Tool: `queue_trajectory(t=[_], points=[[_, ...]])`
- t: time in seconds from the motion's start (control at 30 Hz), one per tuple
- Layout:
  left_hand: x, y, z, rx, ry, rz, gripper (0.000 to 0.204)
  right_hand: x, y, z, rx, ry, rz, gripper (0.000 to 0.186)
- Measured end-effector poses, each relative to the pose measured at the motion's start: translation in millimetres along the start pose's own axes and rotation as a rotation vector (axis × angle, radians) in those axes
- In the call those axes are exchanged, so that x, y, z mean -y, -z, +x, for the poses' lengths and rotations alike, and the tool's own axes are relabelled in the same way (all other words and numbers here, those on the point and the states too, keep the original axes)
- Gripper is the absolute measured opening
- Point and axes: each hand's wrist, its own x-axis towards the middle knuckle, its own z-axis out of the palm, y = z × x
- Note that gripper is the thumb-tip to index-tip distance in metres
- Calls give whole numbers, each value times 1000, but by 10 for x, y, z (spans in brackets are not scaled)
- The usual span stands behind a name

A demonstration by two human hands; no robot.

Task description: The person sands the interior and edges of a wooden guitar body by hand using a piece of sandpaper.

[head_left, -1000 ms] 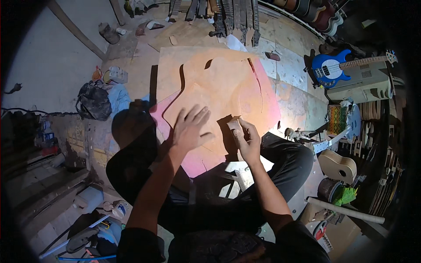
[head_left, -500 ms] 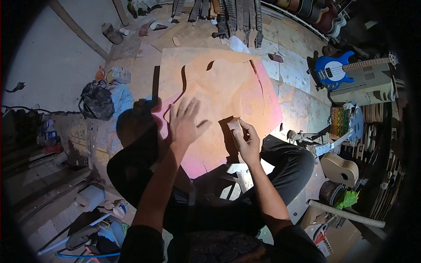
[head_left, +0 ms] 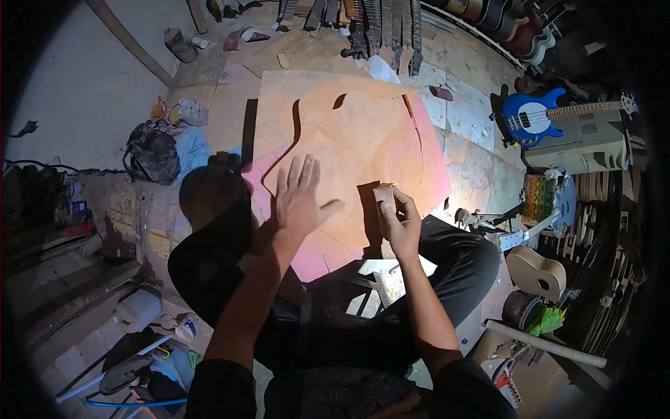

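A pale, unpainted electric-guitar body [head_left: 349,150] lies flat before me, its curved outline picked out by dark shadows. Under it is a pink and tan sheet [head_left: 427,143]. My left hand [head_left: 300,202] rests palm down on the body's left part, fingers stretched out and thumb apart. In my right hand [head_left: 401,222], fingers and thumb pinch a small brownish sanding block [head_left: 383,192] at the body's near right part. The block casts a dark shadow to its left; its underside is hidden.
Several guitar necks [head_left: 380,35] lie at the far side. A blue bass guitar [head_left: 534,119] stands at the right, above an acoustic guitar body [head_left: 536,272]. A black plastic bag [head_left: 152,153] sits by the left wall. My bent knees flank the work.
My right hand with the sanding block has shifted slightly right. The left hand's fingers are closer together and more upright. The view has moved a little.
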Motion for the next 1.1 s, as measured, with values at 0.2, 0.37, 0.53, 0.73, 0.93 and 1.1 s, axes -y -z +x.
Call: queue_trajectory(t=[0.2,0.37,0.53,0.73,0.93,1.1], points=[[-341,-8,-256,169,-276,-80,112,-5,16,46,-35,-4,39,46],[-74,-57,82,40,-9,-13,105,-64,60,36,-33,-13,10,48],[-97,-14,101,28,43,-39,107,-104,60,57,-17,-31,-8,49],[-151,-31,21,80,-131,-104,98,36,21,42,43,-134,203,41],[147,-63,236,-60,73,-21,76,143,110,94,245,-634,775,47],[115,-69,233,-68,40,-59,72,-33,17,101,300,-373,452,39]])
